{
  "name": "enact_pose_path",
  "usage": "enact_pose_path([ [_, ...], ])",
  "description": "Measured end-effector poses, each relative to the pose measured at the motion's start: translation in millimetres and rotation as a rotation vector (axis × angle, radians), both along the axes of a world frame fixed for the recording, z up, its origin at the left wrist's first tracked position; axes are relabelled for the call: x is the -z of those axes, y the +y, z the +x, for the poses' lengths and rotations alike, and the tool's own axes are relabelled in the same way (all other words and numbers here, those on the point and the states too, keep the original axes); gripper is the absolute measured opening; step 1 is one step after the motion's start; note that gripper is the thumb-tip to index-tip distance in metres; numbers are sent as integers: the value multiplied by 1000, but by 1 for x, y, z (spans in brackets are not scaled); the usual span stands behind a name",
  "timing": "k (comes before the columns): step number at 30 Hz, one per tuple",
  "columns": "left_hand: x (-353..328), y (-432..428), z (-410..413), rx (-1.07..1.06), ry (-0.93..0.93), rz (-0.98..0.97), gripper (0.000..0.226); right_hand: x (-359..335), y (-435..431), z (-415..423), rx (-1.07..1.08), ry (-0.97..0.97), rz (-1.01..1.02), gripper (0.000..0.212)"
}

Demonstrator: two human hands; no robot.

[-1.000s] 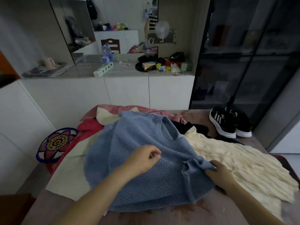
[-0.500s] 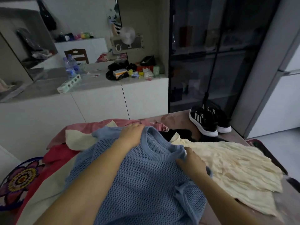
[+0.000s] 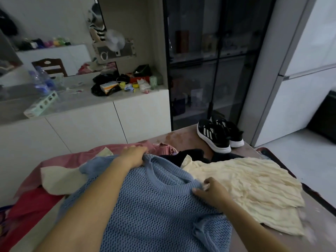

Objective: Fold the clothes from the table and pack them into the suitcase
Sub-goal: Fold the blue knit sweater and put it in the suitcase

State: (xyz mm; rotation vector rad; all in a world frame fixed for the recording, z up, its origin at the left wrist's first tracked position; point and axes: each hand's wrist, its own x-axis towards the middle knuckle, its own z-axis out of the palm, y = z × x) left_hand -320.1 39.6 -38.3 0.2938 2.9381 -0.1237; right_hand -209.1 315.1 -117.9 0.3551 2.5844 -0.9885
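Both hands have moved up from the body and sleeve of the blue sweater (image 3: 154, 211) to its neckline, one at each end of the ribbed collar. At the centre of the frame the left hand (image 3: 133, 157) has its fingers curled over the knit at the collar's far left end, gripping it. Lower and to the right, the right hand (image 3: 209, 193) pinches the collar's right end between thumb and bent fingers. The sweater lies flat on the table (image 3: 181, 137), filling the lower middle of the frame, on top of the other clothes. Its long axis runs from the bottom edge up toward the centre, leaning a little to the right, with the neck opening pointing away from the person. A cream top (image 3: 251, 184) is spread just to its right, touching it. A black garment (image 3: 190, 154) shows above the collar, a pink one (image 3: 72, 157) and a red one (image 3: 31, 206) at the left. Black shoes (image 3: 216, 135) stand on the table's far end, right of centre.
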Motion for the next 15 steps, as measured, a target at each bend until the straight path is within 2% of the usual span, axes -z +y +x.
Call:
enact_pose_path([
  [2, -11, -6, 8, 26, 54, -38, 23, -5, 5, 2, -86, -2, 86, 39],
  [4, -21, -11, 16, 35, 62, -83, 30, -16, 10, 6, -137, 19, 153, 34],
  [6, -32, -17, 24, 17, 76, -70, 27, -28, 18, 9, -134, 91, 172, 24],
  [8, -46, -21, 28, -26, 105, 47, 21, -47, 29, 14, -97, 175, 209, 15],
  [10, -63, -18, 35, -50, 138, 205, 14, -65, 43, 18, -64, 274, 218, 23],
  [13, -87, 2, 52, -47, 182, 486, 14, -93, 68, 23, -28, 386, 143, 18],
  [15, -103, 19, 62, 1, 222, 522, 12, -111, 89, 28, 26, 405, 22, 15],
])
